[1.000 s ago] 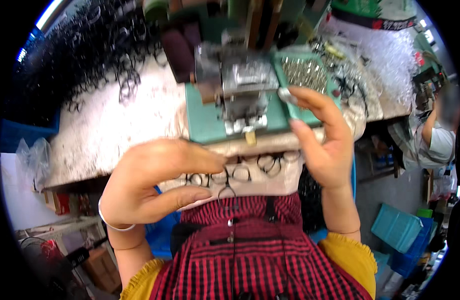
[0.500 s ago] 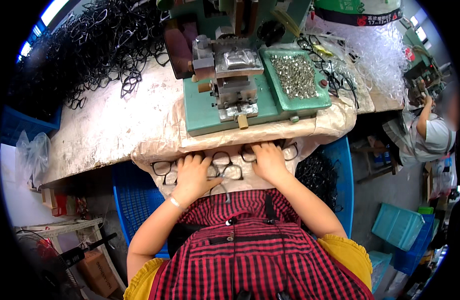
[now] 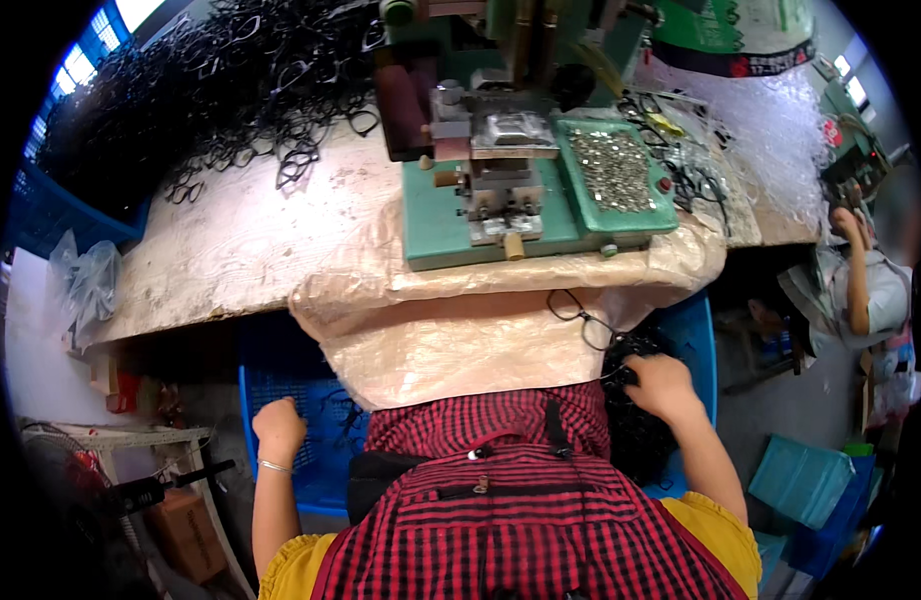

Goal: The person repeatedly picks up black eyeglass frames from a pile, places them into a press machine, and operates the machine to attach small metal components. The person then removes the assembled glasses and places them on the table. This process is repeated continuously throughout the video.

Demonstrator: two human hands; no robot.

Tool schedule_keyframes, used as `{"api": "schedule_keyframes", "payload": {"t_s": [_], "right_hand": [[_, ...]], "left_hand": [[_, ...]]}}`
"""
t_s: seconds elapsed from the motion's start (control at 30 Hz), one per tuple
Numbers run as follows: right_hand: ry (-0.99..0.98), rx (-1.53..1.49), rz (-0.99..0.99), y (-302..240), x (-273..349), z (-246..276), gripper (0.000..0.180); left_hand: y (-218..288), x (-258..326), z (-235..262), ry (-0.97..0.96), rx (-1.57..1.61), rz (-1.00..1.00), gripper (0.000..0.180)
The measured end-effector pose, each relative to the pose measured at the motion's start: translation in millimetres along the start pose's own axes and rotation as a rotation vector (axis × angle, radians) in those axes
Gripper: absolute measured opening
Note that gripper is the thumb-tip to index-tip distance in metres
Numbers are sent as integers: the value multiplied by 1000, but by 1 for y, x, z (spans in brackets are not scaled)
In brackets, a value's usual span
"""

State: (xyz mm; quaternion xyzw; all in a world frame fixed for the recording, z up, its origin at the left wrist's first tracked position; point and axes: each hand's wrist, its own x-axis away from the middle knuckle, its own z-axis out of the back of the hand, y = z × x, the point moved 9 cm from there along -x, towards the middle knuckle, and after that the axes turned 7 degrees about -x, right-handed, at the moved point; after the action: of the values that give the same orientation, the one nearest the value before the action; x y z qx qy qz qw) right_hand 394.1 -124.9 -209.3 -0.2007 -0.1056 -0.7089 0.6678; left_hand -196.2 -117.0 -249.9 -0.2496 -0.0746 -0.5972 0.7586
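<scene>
My left hand (image 3: 279, 430) hangs over the left part of a blue crate (image 3: 249, 400), its fingers curled in and no object showing in them. Just to its right, black eyeglass frames (image 3: 347, 418) lie low inside the crate, partly blurred. My right hand (image 3: 666, 388) is bent over a heap of black eyeglass frames (image 3: 641, 440) on the crate's right side. Its fingertips close among those frames, partly hidden. One dark eyeglass frame (image 3: 584, 318) slants across the right end of the tan sheet (image 3: 451, 345), its lower end reaching toward that hand.
A green bench press (image 3: 421, 225) stands ahead on the worktable (image 3: 221, 245), with a green tray of small metal parts (image 3: 571, 190) beside it. Black frames (image 3: 231, 90) are heaped at far left. Clear plastic strands (image 3: 771, 130) pile at right; another person (image 3: 871, 280) works beyond.
Both hands have left the tan sheet. The left went down-left over the crate, the right to the frame heap. Most frames that lay on the sheet are gone; some now lie in the left crate part.
</scene>
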Motion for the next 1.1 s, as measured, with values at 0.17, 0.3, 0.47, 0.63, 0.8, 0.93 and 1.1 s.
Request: {"api": "schedule_keyframes", "payload": {"t_s": [0.17, 0.3, 0.47, 0.63, 0.8, 0.93, 1.1], "right_hand": [[185, 81, 434, -101, -21, -19, 38], [386, 58, 481, -115, -18, -4, 26], [-12, 110, 446, -109, -28, -23, 12], [-409, 114, 369, -124, -1, -12, 22], [-523, -704, 416, -247, -23, 79, 29], [-109, -1005, 694, -389, -109, 164, 24], [113, -1830, 821, -593, -282, 278, 15]], "left_hand": [[61, 4, 96, 273, 500, -269, 17], [46, -2, 199, 791, 817, -127, 15], [12, -140, 247, 1081, 1005, -194, 26], [12, -247, 337, 1242, 783, -138, 50], [-54, -312, 373, 1263, 1002, 164, 55], [-132, -341, 349, 1315, 1115, 405, 55], [-253, -461, 239, 881, 1209, 621, 77]]}}
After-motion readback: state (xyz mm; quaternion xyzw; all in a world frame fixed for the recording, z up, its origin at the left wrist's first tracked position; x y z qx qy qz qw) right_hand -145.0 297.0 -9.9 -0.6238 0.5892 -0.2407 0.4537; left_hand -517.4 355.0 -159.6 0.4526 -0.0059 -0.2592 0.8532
